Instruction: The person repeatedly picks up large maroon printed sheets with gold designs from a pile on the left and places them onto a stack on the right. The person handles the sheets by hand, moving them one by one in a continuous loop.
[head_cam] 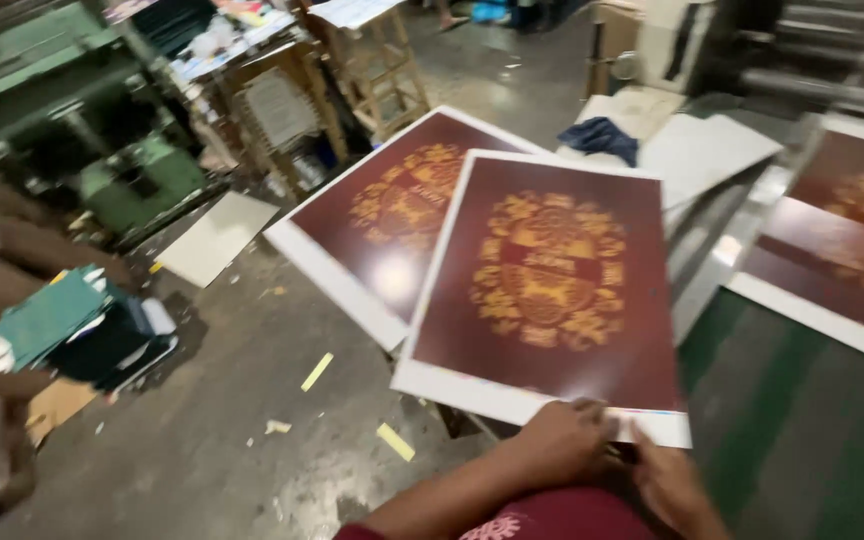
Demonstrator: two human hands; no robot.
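Gripping the near white edge of the top sheet point(550, 290), both hands pinch it: left hand point(564, 440) closed over the margin, right hand point(667, 480) beside it, fingers curled on the same edge. This maroon sheet with gold ornament lies askew over a second sheet point(392, 215); a third point(842, 245) rests on the green table point(782, 440) at right. Hanging out over the floor point(242, 400), the glossy sheet could buckle, slide off, or crease under the pinch. Counted: three printed sheets, two yellow strips point(317, 371), one blue rag point(602, 138)
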